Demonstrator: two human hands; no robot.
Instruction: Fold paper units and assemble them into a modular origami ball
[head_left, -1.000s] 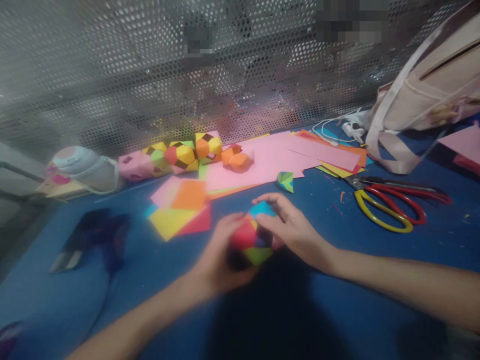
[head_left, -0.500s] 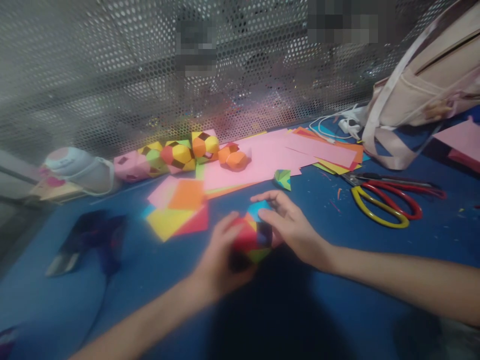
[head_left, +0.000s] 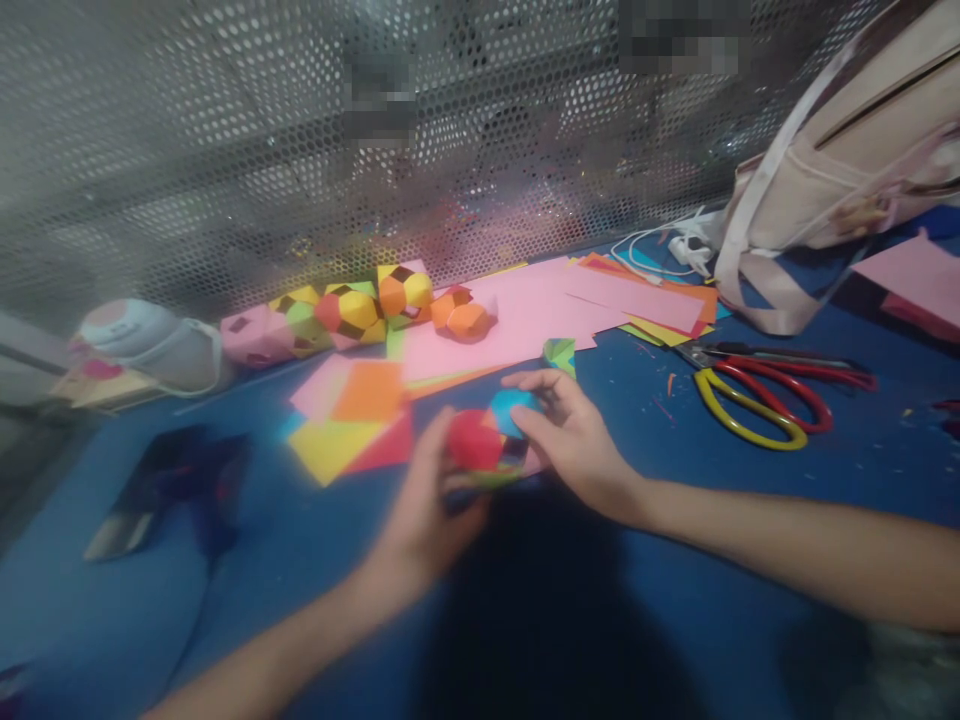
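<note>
Both of my hands hold a folded paper ball (head_left: 487, 440) of red, blue, yellow and green faces just above the blue table (head_left: 600, 620). My left hand (head_left: 424, 505) cups it from the left and below, fingers curled round it. My right hand (head_left: 570, 435) grips it from the right, fingers over its top. A small green folded paper piece (head_left: 561, 353) lies just beyond my right fingers. The picture is blurred by motion.
Loose coloured paper squares (head_left: 352, 420) lie left of the ball. Several finished paper balls (head_left: 367, 305) line the perforated metal wall, beside pink sheets (head_left: 525, 310). Red and yellow scissors (head_left: 757, 400) lie to the right, below a pale bag (head_left: 840, 170). A dark object (head_left: 172, 480) sits at left.
The ball has turned in my hands and moved a little up and away; its red face now points up. The view has shifted slightly.
</note>
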